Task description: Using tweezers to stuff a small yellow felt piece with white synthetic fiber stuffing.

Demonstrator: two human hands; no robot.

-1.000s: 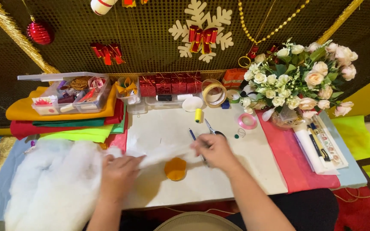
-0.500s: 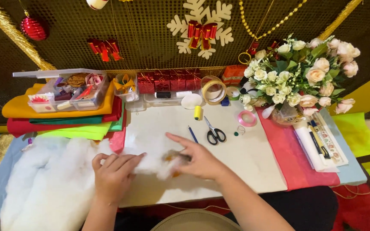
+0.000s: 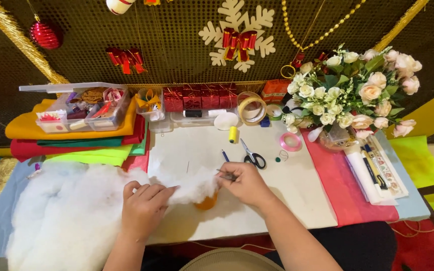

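White stuffing tuft (image 3: 192, 184), feather-light and easily torn: your left hand (image 3: 144, 208) pinches it closed, right hand (image 3: 244, 183) grips a thin tool, so hold it near the orange piece (image 3: 207, 202).

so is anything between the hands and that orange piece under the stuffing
Only the white stuffing itself: it lies over the orange piece, and both the left hand and right hand are already on it. Nothing else visible intervenes.

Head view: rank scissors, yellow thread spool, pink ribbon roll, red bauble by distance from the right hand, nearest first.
From the right hand:
1. Scissors, just beyond it.
2. Yellow thread spool, farther back.
3. Pink ribbon roll, back right; close to the spool's distance.
4. Red bauble, far upper left.
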